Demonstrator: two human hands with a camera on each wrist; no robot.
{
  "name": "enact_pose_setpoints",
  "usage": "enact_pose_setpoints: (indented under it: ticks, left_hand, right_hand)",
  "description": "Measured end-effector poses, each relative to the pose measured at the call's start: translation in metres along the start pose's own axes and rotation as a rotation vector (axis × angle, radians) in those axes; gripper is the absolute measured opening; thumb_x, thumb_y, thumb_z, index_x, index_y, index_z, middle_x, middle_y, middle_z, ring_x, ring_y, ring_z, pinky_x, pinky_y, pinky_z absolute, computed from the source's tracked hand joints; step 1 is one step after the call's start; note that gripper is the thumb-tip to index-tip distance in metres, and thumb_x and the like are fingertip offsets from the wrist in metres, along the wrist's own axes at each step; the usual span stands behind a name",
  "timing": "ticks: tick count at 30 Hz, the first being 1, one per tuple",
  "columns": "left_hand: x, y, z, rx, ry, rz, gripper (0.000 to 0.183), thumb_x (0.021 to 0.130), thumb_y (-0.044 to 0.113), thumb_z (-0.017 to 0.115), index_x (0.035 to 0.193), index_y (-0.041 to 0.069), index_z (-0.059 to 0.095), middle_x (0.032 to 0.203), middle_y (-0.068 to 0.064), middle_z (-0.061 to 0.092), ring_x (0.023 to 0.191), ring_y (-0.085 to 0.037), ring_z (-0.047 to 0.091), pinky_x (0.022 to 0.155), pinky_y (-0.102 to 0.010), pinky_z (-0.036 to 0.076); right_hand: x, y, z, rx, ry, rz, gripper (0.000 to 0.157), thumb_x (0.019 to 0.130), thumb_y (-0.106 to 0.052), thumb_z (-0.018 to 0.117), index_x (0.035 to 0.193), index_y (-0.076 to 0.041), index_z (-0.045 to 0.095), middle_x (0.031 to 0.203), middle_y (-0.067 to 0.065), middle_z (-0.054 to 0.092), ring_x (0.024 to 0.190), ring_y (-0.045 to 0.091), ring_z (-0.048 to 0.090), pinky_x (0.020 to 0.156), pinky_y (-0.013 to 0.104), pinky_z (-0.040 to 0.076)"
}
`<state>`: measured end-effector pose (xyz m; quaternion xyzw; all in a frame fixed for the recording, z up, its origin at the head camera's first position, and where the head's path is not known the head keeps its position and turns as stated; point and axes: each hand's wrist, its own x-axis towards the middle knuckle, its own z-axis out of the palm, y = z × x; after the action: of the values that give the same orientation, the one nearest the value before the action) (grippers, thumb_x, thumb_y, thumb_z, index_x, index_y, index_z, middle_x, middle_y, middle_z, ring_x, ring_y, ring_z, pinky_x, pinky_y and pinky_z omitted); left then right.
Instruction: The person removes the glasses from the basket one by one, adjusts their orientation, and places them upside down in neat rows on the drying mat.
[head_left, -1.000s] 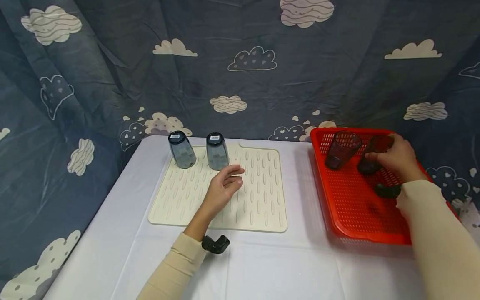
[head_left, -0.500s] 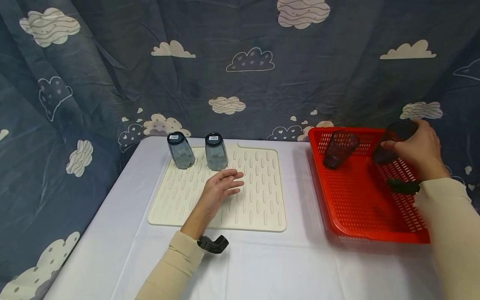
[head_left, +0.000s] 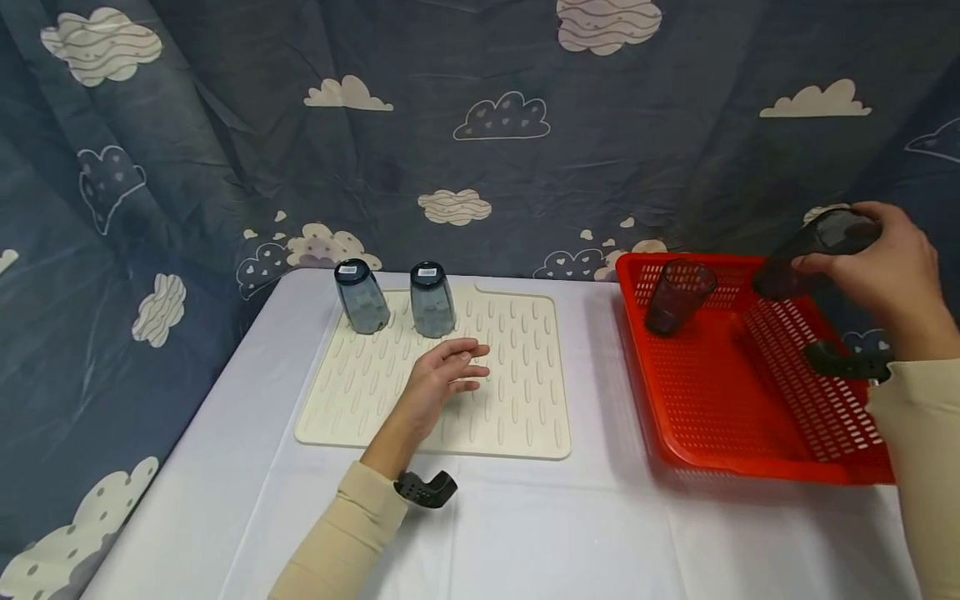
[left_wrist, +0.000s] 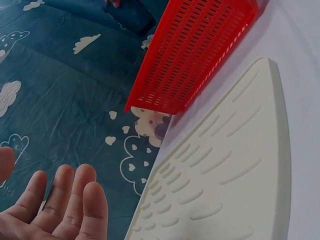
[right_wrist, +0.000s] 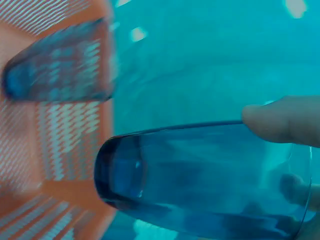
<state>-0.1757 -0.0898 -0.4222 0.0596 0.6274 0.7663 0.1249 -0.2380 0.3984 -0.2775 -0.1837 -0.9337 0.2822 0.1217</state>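
Note:
My right hand (head_left: 892,271) pinches a dark tinted drinking glass (head_left: 813,246) near its mouth, thumb on one side and fingers on the other. The glass tilts, its base over the back right of the red basket (head_left: 720,462); in the right wrist view the glass (right_wrist: 200,175) fills the lower middle. A second glass (head_left: 678,296) leans inside the basket's back left. My left hand (head_left: 438,383) hovers over the cream drying mat (head_left: 517,417), fingers relaxed and holding nothing. Two bluish glasses, a left one (head_left: 363,298) and a right one (head_left: 432,302), stand upside down at the mat's back edge.
A white cloth (head_left: 525,533) covers the table. Behind it hangs a dark blue curtain (head_left: 495,192) with cloud prints, close to the basket's back rim. The table's left edge runs down beside more of that curtain.
My right hand has lifted the glass up and to the right from the basket's floor, tilting it further. My left hand has shifted slightly, its fingers spreading a little.

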Motion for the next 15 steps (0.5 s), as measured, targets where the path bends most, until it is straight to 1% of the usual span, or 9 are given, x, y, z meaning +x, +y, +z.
enact_pose_setpoints:
  ticks: [2, 5, 7, 8, 9, 10, 11, 13, 15]
  left_hand:
    - [-0.001, 0.000, 0.000, -0.003, 0.001, 0.004, 0.040, 0.101, 0.016, 0.052, 0.138, 0.001, 0.050, 0.141, -0.018, 0.057, 0.098, -0.009, 0.069, 0.090, -0.031, 0.055]
    - [-0.002, 0.000, 0.001, -0.007, -0.004, 0.002, 0.040, 0.102, 0.017, 0.052, 0.139, 0.001, 0.049, 0.141, -0.017, 0.057, 0.098, -0.009, 0.069, 0.090, -0.031, 0.055]
    - [-0.002, 0.000, 0.000, -0.006, -0.009, -0.001, 0.043, 0.102, 0.017, 0.052, 0.140, -0.001, 0.047, 0.141, -0.017, 0.057, 0.098, -0.009, 0.069, 0.091, -0.031, 0.054]
    - [-0.002, 0.000, 0.000, -0.008, -0.010, -0.004, 0.043, 0.102, 0.017, 0.052, 0.140, -0.001, 0.046, 0.141, -0.017, 0.057, 0.098, -0.009, 0.069, 0.091, -0.032, 0.054]
    - [-0.002, 0.000, 0.000, -0.006, -0.010, -0.004, 0.043, 0.102, 0.017, 0.052, 0.141, -0.002, 0.046, 0.141, -0.018, 0.057, 0.098, -0.009, 0.069, 0.091, -0.032, 0.054]
    - [-0.003, 0.001, 0.000, -0.006, -0.008, -0.005, 0.043, 0.102, 0.016, 0.052, 0.140, -0.001, 0.047, 0.142, -0.018, 0.057, 0.097, -0.009, 0.069, 0.091, -0.032, 0.054]
    - [-0.003, 0.000, 0.000, -0.003, -0.009, -0.008, 0.042, 0.102, 0.016, 0.052, 0.140, -0.001, 0.047, 0.142, -0.019, 0.056, 0.097, -0.009, 0.069, 0.091, -0.032, 0.054]
    - [-0.003, 0.000, -0.001, 0.000, -0.008, -0.011, 0.040, 0.101, 0.016, 0.052, 0.139, 0.001, 0.049, 0.142, -0.019, 0.056, 0.098, -0.009, 0.069, 0.091, -0.032, 0.054]
    - [-0.003, 0.000, -0.001, 0.004, -0.004, -0.013, 0.039, 0.101, 0.016, 0.052, 0.138, 0.001, 0.050, 0.142, -0.020, 0.055, 0.098, -0.009, 0.069, 0.092, -0.033, 0.054]
  right_hand:
    - [-0.004, -0.007, -0.006, 0.049, 0.018, 0.014, 0.089, 0.092, -0.038, 0.062, 0.161, -0.019, 0.010, 0.165, 0.022, 0.017, 0.140, 0.046, 0.030, 0.116, 0.063, 0.030]
    - [-0.009, -0.015, -0.014, 0.133, 0.033, 0.014, 0.088, 0.092, -0.036, 0.064, 0.160, -0.030, 0.008, 0.165, 0.008, 0.023, 0.130, 0.022, 0.040, 0.121, 0.050, 0.032]
    - [-0.013, -0.019, -0.018, 0.181, 0.033, 0.000, 0.086, 0.092, -0.035, 0.064, 0.158, -0.036, 0.009, 0.160, -0.005, 0.027, 0.121, 0.005, 0.039, 0.122, 0.043, 0.031]
    - [-0.015, -0.021, -0.019, 0.199, 0.034, -0.009, 0.085, 0.092, -0.035, 0.064, 0.158, -0.037, 0.010, 0.156, -0.013, 0.027, 0.116, -0.002, 0.037, 0.122, 0.042, 0.031]
    - [-0.017, -0.023, -0.020, 0.214, 0.035, -0.017, 0.085, 0.092, -0.034, 0.065, 0.157, -0.038, 0.011, 0.153, -0.019, 0.027, 0.114, -0.007, 0.035, 0.122, 0.041, 0.031]
    - [-0.020, -0.025, -0.020, 0.223, 0.035, -0.025, 0.084, 0.092, -0.034, 0.065, 0.157, -0.038, 0.012, 0.151, -0.021, 0.028, 0.113, -0.009, 0.035, 0.123, 0.042, 0.030]
    - [-0.022, -0.027, -0.020, 0.227, 0.033, -0.031, 0.084, 0.092, -0.034, 0.065, 0.157, -0.038, 0.012, 0.151, -0.021, 0.030, 0.113, -0.010, 0.036, 0.123, 0.044, 0.029]
    - [-0.027, -0.032, -0.020, 0.217, 0.030, -0.031, 0.084, 0.092, -0.036, 0.065, 0.157, -0.039, 0.011, 0.158, -0.013, 0.032, 0.123, -0.004, 0.040, 0.124, 0.047, 0.025]
    - [-0.032, -0.037, -0.020, 0.214, 0.026, -0.035, 0.084, 0.092, -0.036, 0.066, 0.157, -0.040, 0.012, 0.160, -0.011, 0.032, 0.126, -0.002, 0.040, 0.124, 0.050, 0.024]
